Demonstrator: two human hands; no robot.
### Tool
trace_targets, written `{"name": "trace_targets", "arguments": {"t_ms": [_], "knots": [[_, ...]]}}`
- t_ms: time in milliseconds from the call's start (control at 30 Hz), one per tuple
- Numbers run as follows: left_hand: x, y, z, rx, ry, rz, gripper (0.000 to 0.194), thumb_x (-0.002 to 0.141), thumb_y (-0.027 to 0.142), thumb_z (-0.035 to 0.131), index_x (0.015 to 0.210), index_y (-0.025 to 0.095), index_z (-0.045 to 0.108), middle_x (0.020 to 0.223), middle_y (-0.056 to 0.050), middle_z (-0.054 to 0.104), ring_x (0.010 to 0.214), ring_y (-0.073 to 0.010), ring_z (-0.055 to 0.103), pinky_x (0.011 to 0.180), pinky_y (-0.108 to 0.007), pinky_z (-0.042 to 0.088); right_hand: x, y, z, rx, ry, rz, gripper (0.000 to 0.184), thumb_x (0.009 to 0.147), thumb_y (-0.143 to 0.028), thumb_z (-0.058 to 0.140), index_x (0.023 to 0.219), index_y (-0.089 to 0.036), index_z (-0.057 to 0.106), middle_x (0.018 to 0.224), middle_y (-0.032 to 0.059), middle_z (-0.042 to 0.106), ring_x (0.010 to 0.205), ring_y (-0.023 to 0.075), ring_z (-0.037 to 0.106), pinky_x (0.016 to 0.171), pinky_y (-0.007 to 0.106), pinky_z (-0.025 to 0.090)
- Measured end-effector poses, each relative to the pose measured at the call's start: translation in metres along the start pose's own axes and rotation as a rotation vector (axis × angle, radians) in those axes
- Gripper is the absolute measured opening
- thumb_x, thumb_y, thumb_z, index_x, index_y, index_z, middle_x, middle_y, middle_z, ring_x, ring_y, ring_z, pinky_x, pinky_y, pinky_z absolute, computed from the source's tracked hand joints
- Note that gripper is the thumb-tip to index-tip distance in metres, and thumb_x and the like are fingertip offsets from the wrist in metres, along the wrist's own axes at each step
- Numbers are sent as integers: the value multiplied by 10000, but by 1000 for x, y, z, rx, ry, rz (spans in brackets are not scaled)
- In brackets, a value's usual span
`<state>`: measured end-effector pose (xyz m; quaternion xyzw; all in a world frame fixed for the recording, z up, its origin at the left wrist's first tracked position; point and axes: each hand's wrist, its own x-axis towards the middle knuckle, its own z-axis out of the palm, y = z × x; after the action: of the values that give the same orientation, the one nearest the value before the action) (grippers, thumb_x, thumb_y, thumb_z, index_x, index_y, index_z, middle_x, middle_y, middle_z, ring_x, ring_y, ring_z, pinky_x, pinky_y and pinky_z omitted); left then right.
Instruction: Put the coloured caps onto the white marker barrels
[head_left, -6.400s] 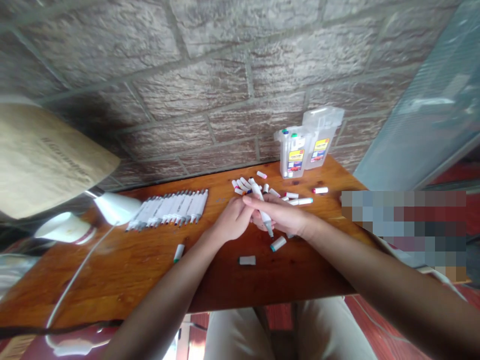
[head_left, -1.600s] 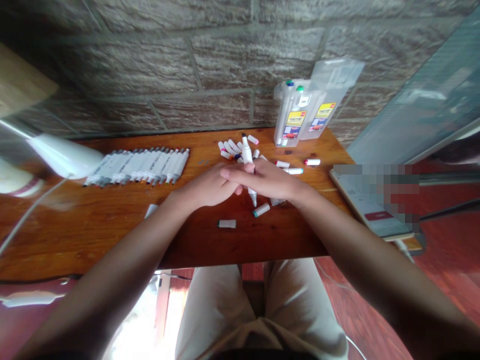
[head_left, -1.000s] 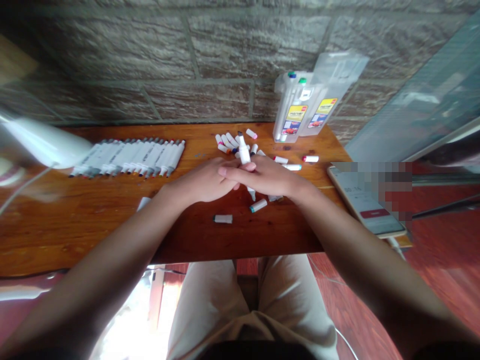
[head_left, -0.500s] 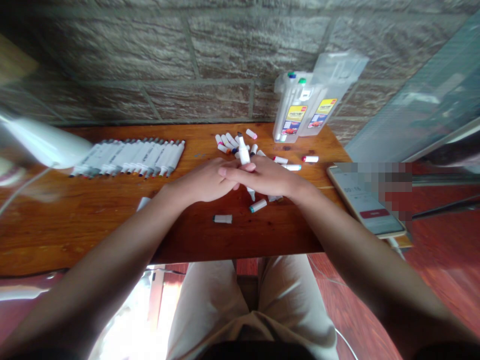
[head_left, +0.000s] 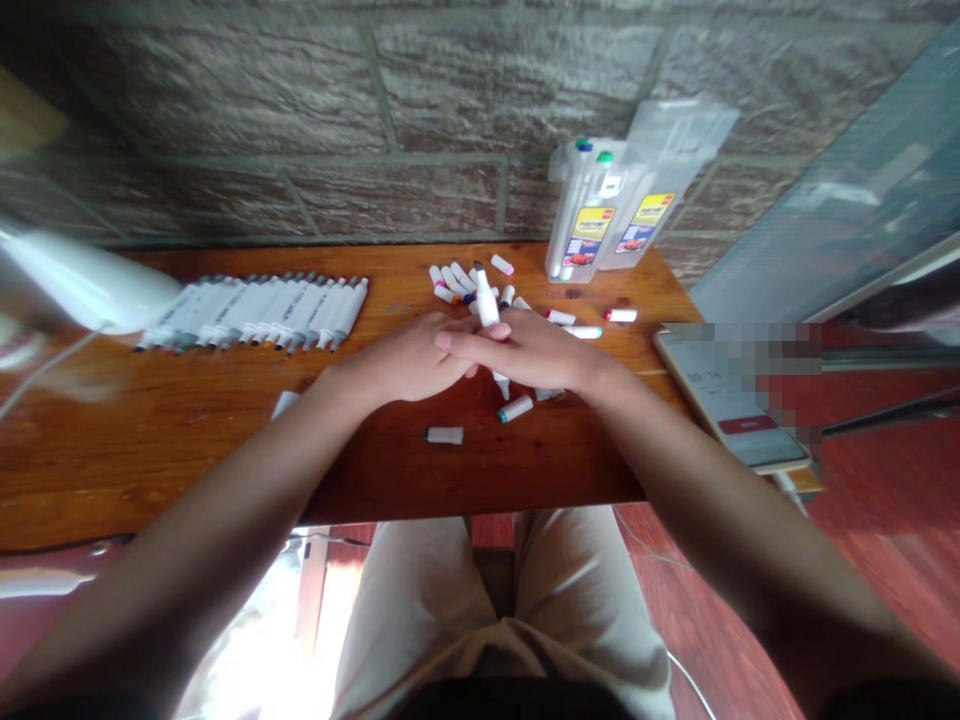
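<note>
A white marker (head_left: 487,306) stands tilted between my hands, its dark chisel tip bare at the upper end. Its lower end pokes out below my fingers. My left hand (head_left: 424,360) is closed against the marker from the left. From the other side my right hand (head_left: 544,350) is closed on it too, thumb lying across the barrel. The two hands touch and their fingers overlap, so part of the grip is hidden. Loose marker caps lie around them, including a teal-ended cap (head_left: 515,408) and a grey-green one (head_left: 444,435) nearer the front edge.
A long row of white markers (head_left: 255,315) lies at the left beside a white lamp-like object (head_left: 97,285). At the back right stands an open clear marker case (head_left: 581,215) holding a few markers. A phone (head_left: 731,400) rests at the wooden table's (head_left: 187,440) right end, against a stone-patterned wall (head_left: 442,110).
The view has shifted very slightly. My hands and the marker keep nearly the same pose.
</note>
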<state>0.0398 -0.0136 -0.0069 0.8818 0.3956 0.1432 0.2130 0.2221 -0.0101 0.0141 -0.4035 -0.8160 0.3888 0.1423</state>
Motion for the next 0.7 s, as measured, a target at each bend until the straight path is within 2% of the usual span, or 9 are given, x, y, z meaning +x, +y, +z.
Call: {"name": "trace_targets", "arguments": {"t_ms": [267, 500, 700], "knots": [[0, -1, 1, -48, -6, -31, 386, 1029, 408, 374, 975, 199, 694, 808, -27, 733, 743, -183, 663, 771, -288, 493, 1, 3, 0, -13, 7, 5, 633, 929, -716, 491, 843, -161, 782, 790, 36, 739, 796, 157, 666, 780, 272, 439], [2, -4, 3, -24, 12, 41, 354, 1021, 310, 360, 839, 190, 639, 790, -21, 713, 720, -168, 636, 744, -280, 469, -1, -1, -2, -44, -24, 25, 663, 931, -736, 461, 926, -159, 788, 775, 31, 714, 773, 148, 637, 777, 272, 419], [2, -5, 4, 6, 20, 57, 333, 1010, 301, 380, 852, 182, 647, 846, -42, 729, 770, -179, 646, 750, -280, 472, -1, 0, -2, -48, -37, 21, 644, 934, -733, 464, 967, -182, 796, 824, 38, 731, 811, 161, 651, 804, 276, 428]]}}
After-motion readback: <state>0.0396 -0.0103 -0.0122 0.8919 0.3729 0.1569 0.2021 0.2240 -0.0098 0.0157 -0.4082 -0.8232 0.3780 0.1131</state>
